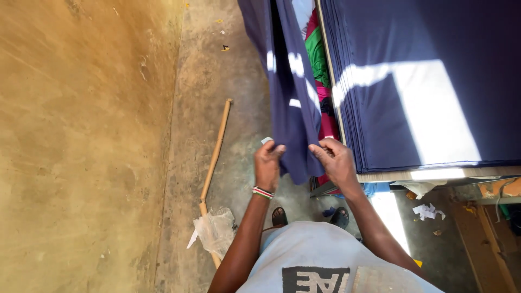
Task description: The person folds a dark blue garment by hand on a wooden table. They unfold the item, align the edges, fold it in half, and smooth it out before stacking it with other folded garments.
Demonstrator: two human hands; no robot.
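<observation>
— Between the two hands, what hangs there?

— A strip of navy cloth (290, 87), drooping down from above. The left hand (268, 165) pinches its lower left edge; the right hand (337, 160) pinches the lower right edge. Both are closed on the fabric, thumbs over fingers, close together.

— How would you handle it well?

— I'd judge it best to keep both pinches level and near the hem, so the cloth hangs flat without twisting, and pull evenly rather than from one side.

— How does the cloth look?

— Dark blue, thin, soft, folded lengthwise, with patches of sunlight across it. It should drape and slip easily.

— And to the right of the right hand?

— A thick stack of the same navy fabric (423, 81) lies flat on a counter (434, 174), its layered edges showing.

— To the left of the left hand?

— A wooden stick (215, 149) on the concrete floor (233, 70), its lower end wrapped in a clear plastic bag (216, 230).
</observation>
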